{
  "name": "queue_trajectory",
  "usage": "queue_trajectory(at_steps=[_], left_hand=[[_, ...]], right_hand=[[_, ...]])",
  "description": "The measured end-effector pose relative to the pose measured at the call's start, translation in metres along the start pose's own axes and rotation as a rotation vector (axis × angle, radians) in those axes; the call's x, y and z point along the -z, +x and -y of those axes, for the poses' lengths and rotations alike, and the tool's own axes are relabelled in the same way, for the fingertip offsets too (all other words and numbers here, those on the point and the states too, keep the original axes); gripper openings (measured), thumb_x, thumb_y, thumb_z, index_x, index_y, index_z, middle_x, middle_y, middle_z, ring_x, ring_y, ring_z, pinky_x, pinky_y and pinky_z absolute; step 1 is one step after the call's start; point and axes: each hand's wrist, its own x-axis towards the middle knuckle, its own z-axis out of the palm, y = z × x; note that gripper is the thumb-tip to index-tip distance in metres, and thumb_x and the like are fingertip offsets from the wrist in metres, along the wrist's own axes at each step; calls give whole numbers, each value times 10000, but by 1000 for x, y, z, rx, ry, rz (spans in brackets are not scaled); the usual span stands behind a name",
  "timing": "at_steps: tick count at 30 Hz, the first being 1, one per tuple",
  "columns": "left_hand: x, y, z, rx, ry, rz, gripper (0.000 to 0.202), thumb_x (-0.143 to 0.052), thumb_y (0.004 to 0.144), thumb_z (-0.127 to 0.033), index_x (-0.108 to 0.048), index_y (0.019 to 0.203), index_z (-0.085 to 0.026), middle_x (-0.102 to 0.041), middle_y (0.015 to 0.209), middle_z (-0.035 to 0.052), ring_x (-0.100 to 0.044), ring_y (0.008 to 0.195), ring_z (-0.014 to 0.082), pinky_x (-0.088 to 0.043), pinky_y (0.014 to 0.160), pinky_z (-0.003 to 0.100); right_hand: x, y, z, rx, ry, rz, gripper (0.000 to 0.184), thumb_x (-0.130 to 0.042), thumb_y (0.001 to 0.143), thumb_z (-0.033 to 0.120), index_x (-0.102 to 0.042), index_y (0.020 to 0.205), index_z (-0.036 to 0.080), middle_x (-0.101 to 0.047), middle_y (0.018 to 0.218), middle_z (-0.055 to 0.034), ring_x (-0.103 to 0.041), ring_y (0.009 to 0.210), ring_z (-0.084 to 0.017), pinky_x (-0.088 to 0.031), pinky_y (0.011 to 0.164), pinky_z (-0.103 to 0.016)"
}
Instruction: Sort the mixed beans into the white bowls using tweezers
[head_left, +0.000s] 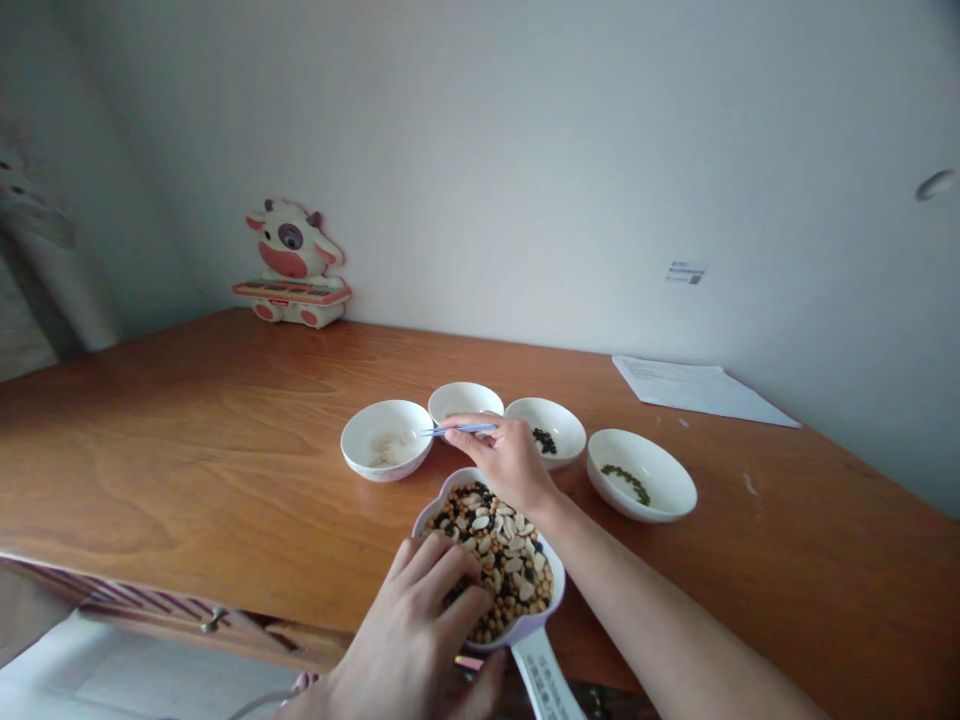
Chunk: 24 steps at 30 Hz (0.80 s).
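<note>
grey-white wall (pixel 480 150) above a warm orange wooden table (pixel 187 450), with a sheet of paper (pixel 694 388) lying at the far right and a cow-shaped toy keyboard (pixel 291 262) against the wall at the far left. four white bowls in an arc: pale flakes in the left bowl (pixel 360 450), contents hidden in the back bowl (pixel 465 395), black beans in the third bowl (pixel 562 425), green seeds in the right bowl (pixel 660 480). nearest the table edge, a white handled dish (pixel 551 575) heaped with a mix of beans and pale slivers (pixel 499 550). left hand (pixel 409 640) spread, fingers (pixel 442 570) on the mix. right hand (pixel 506 460) closed on blue tweezers (pixel 465 428), tips over the left bowl's rim.
</note>
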Motion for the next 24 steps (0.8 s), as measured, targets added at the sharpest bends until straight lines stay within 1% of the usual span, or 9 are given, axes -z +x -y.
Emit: queue_trajectory(at_steps=[3, 7, 10, 12, 15, 17, 20, 22, 24], left_hand=[[0, 0, 0, 3, -4, 8, 110, -599, 799, -165, -672, 876, -195, -651, 905, 58, -598, 850, 239, -540, 773, 402], [-2, 0, 3, -6, 5, 10, 97, -610, 824, -180, -674, 893, -200, -659, 914, 56, -603, 876, 237, -545, 805, 394], [-1, -3, 4, 0, 15, 14, 114, -612, 829, -179, -669, 923, -208, -654, 940, 55, -608, 901, 238, -548, 831, 396], [0, -7, 5, 11, 50, 8, 179, -636, 837, -220, -659, 1015, -216, -636, 1058, 75, -608, 977, 258, -548, 867, 410], [4, -12, 9, 7, 123, -39, 486, -654, 868, -428, -548, 1292, -216, -507, 1338, 135, -545, 1164, 319, -543, 909, 426], [6, -12, 16, 45, 196, -95, 583, -558, 918, -491, -435, 1415, -211, -398, 1457, 154, -453, 1279, 359, -487, 978, 490], [6, -3, 30, 191, 368, -189, 558, -422, 974, -409, -332, 1478, -188, -321, 1524, 175, -296, 1397, 400, -306, 1074, 615], [6, 6, 40, 292, 469, -218, 548, -394, 984, -410, -322, 1465, -159, -395, 1474, 196, -301, 1397, 401, -228, 1092, 647], [5, 13, 46, 340, 517, -184, 533, -403, 981, -443, -354, 1418, -142, -526, 1338, 193, -421, 1296, 386, -208, 1081, 666]], right_hand=[[4, -1, 3, -16, 70, -31, 206, -665, 895, 331, -781, 1008, 204, -787, 1014, -58, -743, 883, -192, -601, 789, -278], [18, -9, 5, -46, 6, -116, 264, -642, 910, 385, -772, 993, 171, -781, 875, -65, -696, 656, -161, -554, 588, -244], [28, -20, 2, -44, -25, -140, 270, -633, 914, 396, -761, 949, 160, -766, 853, -76, -692, 697, -178, -549, 615, -256], [35, -30, -1, -39, -32, -144, 258, -629, 917, 390, -754, 916, 165, -759, 858, -81, -696, 732, -188, -554, 636, -262], [41, -43, -3, -49, -16, -166, 250, -613, 926, 381, -740, 919, 166, -740, 797, -71, -684, 674, -177, -539, 585, -251], [42, -47, -3, -43, -18, -188, 240, -608, 929, 370, -735, 917, 167, -716, 726, -53, -665, 624, -163, -516, 549, -238], [42, -48, -1, -22, -41, -197, 217, -604, 929, 343, -729, 908, 167, -690, 669, -31, -637, 577, -145, -495, 529, -230], [41, -47, 0, -7, -56, -191, 203, -603, 924, 324, -727, 898, 165, -684, 657, -25, -630, 566, -142, -492, 526, -232], [41, -46, 2, 5, -68, -185, 194, -605, 919, 310, -725, 889, 162, -682, 648, -22, -624, 555, -139, -483, 514, -232]])
